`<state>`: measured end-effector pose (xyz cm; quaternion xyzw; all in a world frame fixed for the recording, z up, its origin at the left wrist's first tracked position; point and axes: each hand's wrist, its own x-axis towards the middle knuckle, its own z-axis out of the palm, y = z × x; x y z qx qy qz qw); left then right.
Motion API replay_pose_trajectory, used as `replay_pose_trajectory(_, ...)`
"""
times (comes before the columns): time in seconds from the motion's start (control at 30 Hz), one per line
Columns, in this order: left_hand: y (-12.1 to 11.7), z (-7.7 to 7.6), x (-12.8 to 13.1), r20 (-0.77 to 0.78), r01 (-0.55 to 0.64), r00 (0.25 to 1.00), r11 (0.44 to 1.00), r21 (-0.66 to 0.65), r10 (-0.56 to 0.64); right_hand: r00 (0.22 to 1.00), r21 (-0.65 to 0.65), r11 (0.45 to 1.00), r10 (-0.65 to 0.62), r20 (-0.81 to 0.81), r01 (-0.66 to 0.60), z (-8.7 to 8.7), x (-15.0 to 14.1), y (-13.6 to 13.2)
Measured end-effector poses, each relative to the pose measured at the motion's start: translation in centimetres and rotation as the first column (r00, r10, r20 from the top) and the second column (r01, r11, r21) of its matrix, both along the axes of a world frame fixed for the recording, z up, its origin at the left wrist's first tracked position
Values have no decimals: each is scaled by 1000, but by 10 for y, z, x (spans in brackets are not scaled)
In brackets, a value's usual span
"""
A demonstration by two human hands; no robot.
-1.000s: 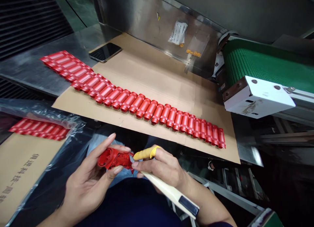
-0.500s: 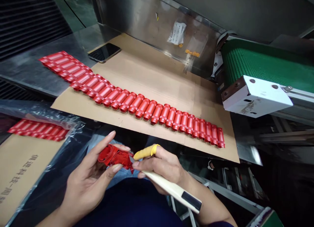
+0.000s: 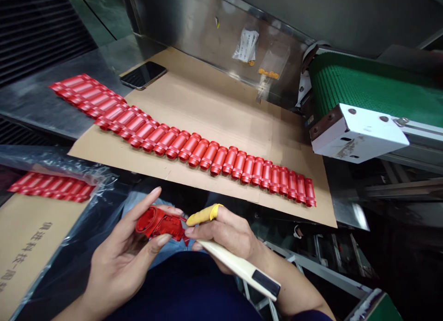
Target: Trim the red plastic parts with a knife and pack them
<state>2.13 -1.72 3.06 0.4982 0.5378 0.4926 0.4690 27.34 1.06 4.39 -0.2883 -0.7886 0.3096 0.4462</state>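
Note:
Between the thumb and fingers of my left hand (image 3: 121, 251) is a red plastic part (image 3: 166, 225) with a round open ring at its left end. My right hand (image 3: 228, 235) is closed round a cream-handled knife (image 3: 238, 265) with a black inset near its end. Its thin grey blade shows only in part, against the right end of the red part. A yellow finger cot (image 3: 202, 215) covers my right index finger. Beyond both hands, a long row of red ribbed tubes (image 3: 209, 154) lies side by side.
A cardboard sheet (image 3: 221, 108) covers the metal table, with a phone (image 3: 143, 75) at its back left. On the right, a green conveyor belt (image 3: 360, 90) ends in a white bracket (image 3: 360, 134). A carton (image 3: 31, 251) at lower left holds more red tubes under plastic film.
The view has shifted slightly, so the table and row sit a little further left. The red part is tilted a bit differently in my left hand; both grips are the same.

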Motion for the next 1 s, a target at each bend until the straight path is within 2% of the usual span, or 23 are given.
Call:
replay_pose_trajectory(0.17,2,-3,-1,13,30,999,999,-13,-30,999,4,1000,24,28,-24,-2,2,3)
replay_pose_trajectory(0.23,5,-5,-3,8,30,1000,997,-70,-29,986,59,997,44,161,-54,-3,3,5)
replay_pose_trajectory(0.33,11,-6,-6,35,43,999,984,-175,-37,919,231,969,-6,394,-92,-4,2,7)
replay_pose_trajectory(0.4,13,-6,-6,83,49,996,968,-246,-29,906,281,955,-33,423,-96,-4,2,7)
replay_pose_trajectory(0.47,13,-6,-8,113,55,993,961,-271,-25,950,193,980,-19,311,-44,-7,3,3)
replay_pose_trajectory(0.53,13,-6,-10,120,62,992,964,-257,-32,997,-50,999,-2,71,6,-13,6,-4)
replay_pose_trajectory(0.57,12,-6,-11,124,66,992,967,-244,-36,997,-201,979,15,-80,-31,-17,8,-9)
replay_pose_trajectory(0.6,11,-7,-13,128,64,991,970,-235,-34,971,-326,937,49,-235,-126,-22,11,-13)
replay_pose_trajectory(0.63,11,-8,-14,133,58,991,971,-232,-27,922,-396,879,110,-371,-265,-26,14,-18)
replay_pose_trajectory(0.7,11,-10,-15,152,59,988,969,-239,-23,816,-396,770,266,-514,-500,-33,18,-23)
replay_pose_trajectory(0.73,11,-10,-16,165,62,986,968,-243,-22,807,-385,755,311,-503,-531,-33,19,-24)
replay_pose_trajectory(0.77,12,-11,-16,180,66,983,966,-250,-21,845,-382,790,299,-443,-480,-31,19,-23)
replay_pose_trajectory(0.8,13,-12,-15,201,71,979,965,-254,-19,906,-368,857,227,-357,-360,-27,18,-20)
replay_pose_trajectory(0.83,14,-11,-14,229,78,973,964,-255,-19,955,-329,922,117,-273,-207,-22,16,-17)
replay_pose_trajectory(0.87,16,-11,-13,262,83,965,963,-256,-13,976,-262,963,3,-217,-61,-17,14,-13)
replay_pose_trajectory(0.93,18,-7,-10,344,94,939,958,-270,5,976,-106,990,-116,-186,97,-7,7,-7)
replay_pose_trajectory(1.0,20,-3,-6,420,96,907,953,-288,35,976,-20,994,-108,-190,106,-3,1,-5)
